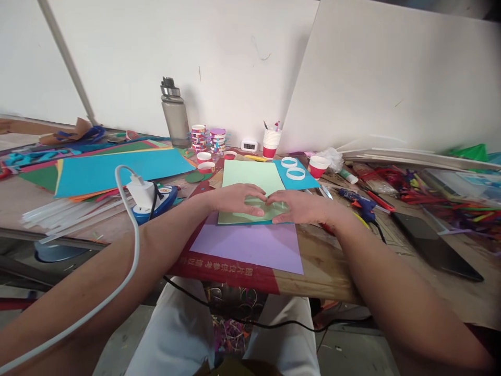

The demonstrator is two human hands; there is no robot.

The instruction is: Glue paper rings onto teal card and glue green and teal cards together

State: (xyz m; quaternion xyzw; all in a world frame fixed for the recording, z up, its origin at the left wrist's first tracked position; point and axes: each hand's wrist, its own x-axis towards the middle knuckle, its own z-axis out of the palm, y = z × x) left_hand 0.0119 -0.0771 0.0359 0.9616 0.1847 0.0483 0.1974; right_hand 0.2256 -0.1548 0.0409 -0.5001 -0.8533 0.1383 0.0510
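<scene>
My left hand (239,199) and my right hand (298,206) rest on a light green paper sheet (250,173) in the middle of the work surface. The fingertips meet or nearly meet, while each thumb stands apart from its fingers, framing a patch of the sheet. Whether something small or clear lies in that patch, I cannot tell. A blue edge shows beneath the green sheet. Under both, a purple sheet (246,245) sticks out towards me. Just beyond my right hand lies a blue sheet (305,181) with two white rings (295,173) on it.
Stacked coloured sheets (117,169) and a power strip (160,201) with a white cable lie left. Behind are a bottle (176,120), decorated cup stacks (199,137), a small clock (249,145) and paper cups (271,141). A glue gun (362,204) and black tablet (434,245) lie right.
</scene>
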